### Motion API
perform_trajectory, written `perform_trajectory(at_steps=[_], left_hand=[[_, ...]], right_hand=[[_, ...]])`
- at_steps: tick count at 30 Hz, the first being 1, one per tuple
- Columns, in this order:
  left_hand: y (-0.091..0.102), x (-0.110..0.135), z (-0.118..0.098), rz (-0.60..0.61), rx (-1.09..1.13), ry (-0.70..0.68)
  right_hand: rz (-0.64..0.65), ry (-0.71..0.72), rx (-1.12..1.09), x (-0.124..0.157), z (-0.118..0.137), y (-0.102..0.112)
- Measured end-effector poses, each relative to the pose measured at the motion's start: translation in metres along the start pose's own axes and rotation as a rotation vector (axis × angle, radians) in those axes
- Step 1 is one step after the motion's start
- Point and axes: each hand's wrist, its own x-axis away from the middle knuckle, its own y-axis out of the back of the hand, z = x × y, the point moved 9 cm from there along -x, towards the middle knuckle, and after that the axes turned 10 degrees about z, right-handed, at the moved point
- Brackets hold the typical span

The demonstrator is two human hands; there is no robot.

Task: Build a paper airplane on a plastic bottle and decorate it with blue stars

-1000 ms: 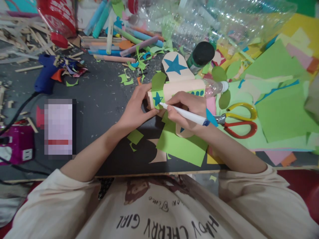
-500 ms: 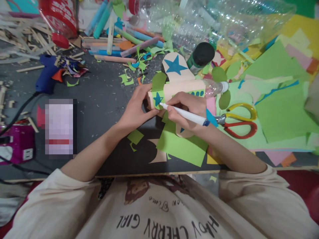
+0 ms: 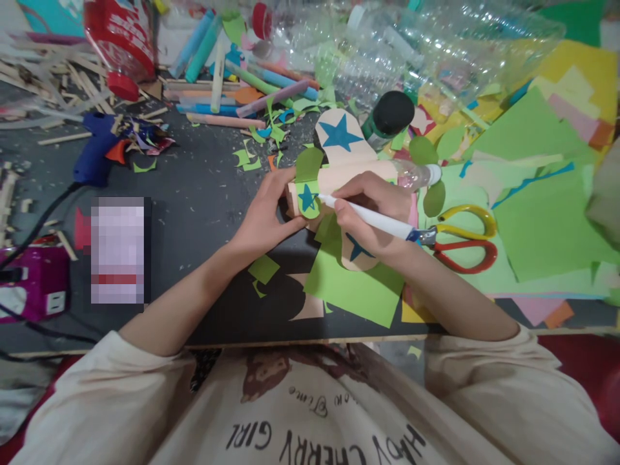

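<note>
A paper-covered bottle airplane with beige wings and blue stars lies across the middle of the dark table. My left hand is closed around its tail end, beside the green tail fin with a blue star. My right hand grips a white pen with a blue end. The pen's tip touches the fuselage just right of the tail star. The near wing pokes out under my right hand.
Red and yellow scissors lie right of my right hand on green paper sheets. A black-capped green jar, clear plastic bottles, coloured chalk sticks, a blue glue gun, wooden sticks and paper scraps crowd the far side.
The pen tip has slid a little to the right along the fuselage, and my right hand shifted with it, uncovering more of the near wing. My left hand keeps its hold.
</note>
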Motion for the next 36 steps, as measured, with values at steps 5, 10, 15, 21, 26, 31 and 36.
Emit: perform_trajectory(at_steps=[5, 10, 15, 21, 26, 31, 36], left_hand=[[-0.0010, 0.0010, 0.0016, 0.005, 0.012, -0.003], [-0.0014, 0.0016, 0.0037, 0.003, 0.004, 0.011], [-0.0004, 0.0007, 0.0002, -0.005, -0.011, -0.013], [-0.0011, 0.0014, 0.0041, -0.003, 0.007, 0.018], [-0.0012, 0.0013, 0.0052, -0.018, 0.016, 0.020], [-0.0013, 0.0005, 0.0034, -0.005, 0.032, 0.016], [-0.0004, 0.0005, 0.0026, -0.001, 0.024, 0.015]], right_hand=[[0.018, -0.008, 0.014, -0.0028, 0.0037, -0.0007], [0.023, 0.027, 0.016, -0.0038, 0.0075, -0.0012], [0.022, 0.024, 0.053, -0.0035, 0.0085, 0.0002], [0.019, -0.004, 0.008, -0.0029, 0.0044, -0.0003], [0.034, -0.011, 0.038, -0.0024, 0.0034, -0.0021], [0.024, -0.045, 0.013, -0.0022, 0.0015, -0.0005], [0.031, 0.020, 0.036, -0.0023, 0.0073, -0.0016]])
